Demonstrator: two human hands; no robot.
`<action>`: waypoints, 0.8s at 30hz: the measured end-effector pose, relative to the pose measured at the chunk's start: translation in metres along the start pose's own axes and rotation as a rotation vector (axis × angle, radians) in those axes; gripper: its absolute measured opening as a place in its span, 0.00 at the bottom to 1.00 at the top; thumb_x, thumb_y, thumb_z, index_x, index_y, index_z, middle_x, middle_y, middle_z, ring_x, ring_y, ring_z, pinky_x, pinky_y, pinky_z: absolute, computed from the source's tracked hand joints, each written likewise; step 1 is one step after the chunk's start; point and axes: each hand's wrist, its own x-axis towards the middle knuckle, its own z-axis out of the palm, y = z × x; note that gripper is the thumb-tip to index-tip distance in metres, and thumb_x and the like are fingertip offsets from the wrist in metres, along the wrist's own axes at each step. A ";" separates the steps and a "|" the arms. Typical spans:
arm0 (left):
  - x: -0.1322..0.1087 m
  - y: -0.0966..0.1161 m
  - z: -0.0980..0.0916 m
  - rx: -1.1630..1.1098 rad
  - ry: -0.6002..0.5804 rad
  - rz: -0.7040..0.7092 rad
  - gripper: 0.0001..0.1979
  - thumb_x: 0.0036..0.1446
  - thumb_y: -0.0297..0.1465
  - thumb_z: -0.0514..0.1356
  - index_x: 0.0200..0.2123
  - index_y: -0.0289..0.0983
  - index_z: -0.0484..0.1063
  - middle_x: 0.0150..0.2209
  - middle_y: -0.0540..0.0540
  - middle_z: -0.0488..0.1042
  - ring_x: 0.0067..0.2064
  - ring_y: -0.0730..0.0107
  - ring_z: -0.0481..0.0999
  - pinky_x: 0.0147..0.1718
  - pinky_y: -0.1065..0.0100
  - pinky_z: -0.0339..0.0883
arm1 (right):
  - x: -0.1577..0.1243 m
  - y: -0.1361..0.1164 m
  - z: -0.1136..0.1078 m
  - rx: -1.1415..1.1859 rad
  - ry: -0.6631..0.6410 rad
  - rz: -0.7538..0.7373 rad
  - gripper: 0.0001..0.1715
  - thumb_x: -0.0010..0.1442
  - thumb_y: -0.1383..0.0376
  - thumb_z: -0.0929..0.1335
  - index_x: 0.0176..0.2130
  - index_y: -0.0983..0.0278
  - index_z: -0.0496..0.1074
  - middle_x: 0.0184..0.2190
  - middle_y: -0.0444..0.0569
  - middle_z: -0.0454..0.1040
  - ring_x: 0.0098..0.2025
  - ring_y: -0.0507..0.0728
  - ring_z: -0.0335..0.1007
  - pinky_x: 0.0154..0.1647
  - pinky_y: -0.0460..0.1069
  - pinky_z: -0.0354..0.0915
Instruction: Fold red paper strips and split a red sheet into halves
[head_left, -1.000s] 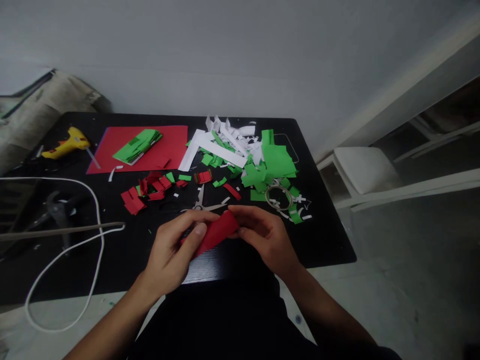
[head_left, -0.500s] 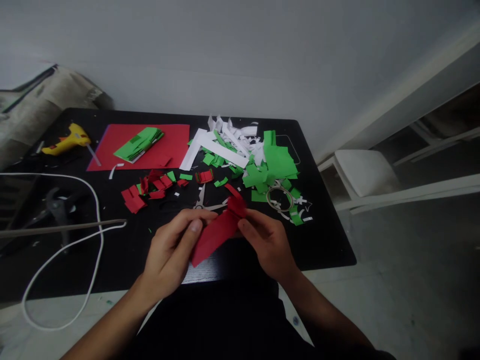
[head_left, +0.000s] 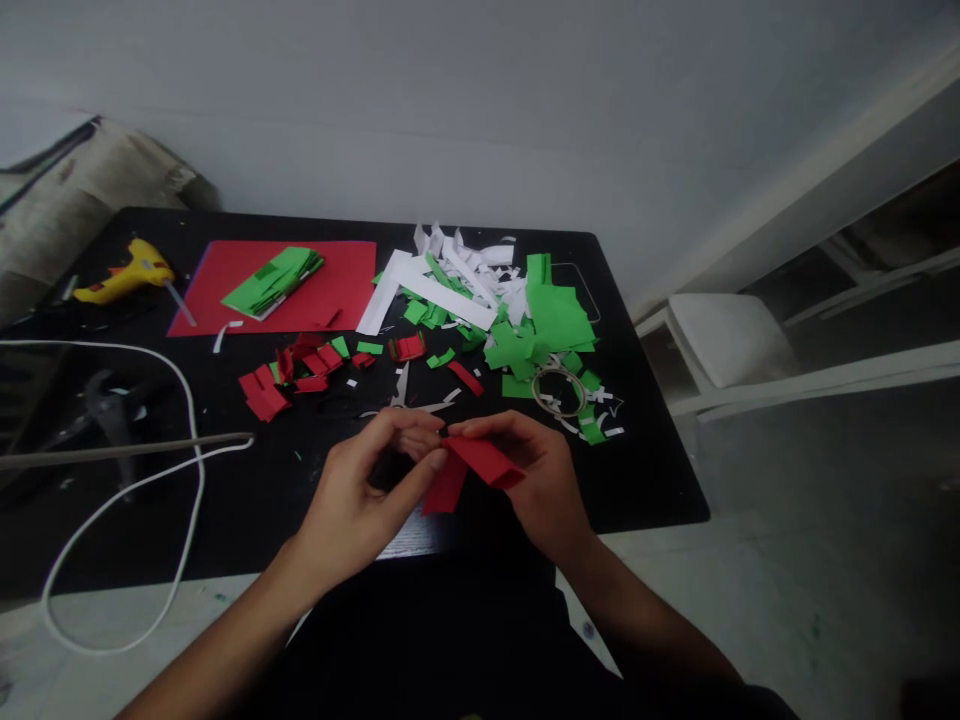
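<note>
Folded red paper (head_left: 486, 460) is held between both hands above the front of the black table; one flap hangs down below the fingers. My left hand (head_left: 367, 490) pinches its left end between thumb and fingers. Around the right part of the paper, my right hand (head_left: 536, 475) is closed, with its thumb hidden behind the paper. Just beyond the hands lie open scissors (head_left: 402, 388), their handles partly covered. A narrow red paper strip (head_left: 466, 378) rests on the table beyond my right hand. Nearby sits a small red and green folded piece (head_left: 407, 347).
Green paper scraps (head_left: 551, 320) and white paper strips (head_left: 442, 290) are heaped at the back right, beside a tape ring (head_left: 559, 391). Red scraps (head_left: 266, 392) lie left. A red sheet (head_left: 345, 275) bears folded green paper (head_left: 274, 282). A yellow glue gun (head_left: 131, 272), pliers (head_left: 112, 410) and white cable (head_left: 191, 500) are further left.
The red paper has been turned, its broad side now angled towards the right. My hands have come closer together. The narrow red strip now lies on the table, apart from the held paper.
</note>
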 end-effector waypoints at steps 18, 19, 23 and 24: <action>0.003 -0.002 0.002 -0.257 -0.064 -0.086 0.15 0.60 0.27 0.69 0.51 0.40 0.78 0.37 0.49 0.84 0.38 0.72 0.84 0.43 0.72 0.80 | 0.009 0.003 0.002 0.126 0.075 0.132 0.12 0.52 0.60 0.80 0.36 0.61 0.80 0.35 0.43 0.84 0.38 0.54 0.81 0.45 0.49 0.75; 0.003 -0.001 0.002 -0.256 -0.050 -0.090 0.15 0.59 0.27 0.69 0.50 0.40 0.79 0.37 0.49 0.84 0.38 0.72 0.84 0.43 0.72 0.80 | 0.010 0.004 0.001 0.160 0.052 0.162 0.12 0.53 0.59 0.80 0.37 0.61 0.80 0.36 0.43 0.83 0.38 0.54 0.80 0.45 0.49 0.75; 0.002 0.000 0.001 -0.271 0.012 -0.122 0.15 0.58 0.28 0.70 0.50 0.40 0.79 0.37 0.48 0.83 0.38 0.71 0.83 0.43 0.71 0.79 | 0.010 0.005 -0.001 0.235 -0.026 0.261 0.15 0.55 0.57 0.79 0.39 0.62 0.79 0.37 0.45 0.83 0.39 0.55 0.80 0.45 0.49 0.75; 0.002 0.001 0.001 -0.281 0.012 -0.137 0.16 0.58 0.28 0.70 0.50 0.40 0.79 0.38 0.48 0.83 0.38 0.71 0.83 0.42 0.72 0.78 | 0.009 0.005 -0.001 0.227 -0.025 0.256 0.15 0.54 0.58 0.79 0.39 0.62 0.79 0.37 0.45 0.83 0.40 0.55 0.80 0.46 0.50 0.74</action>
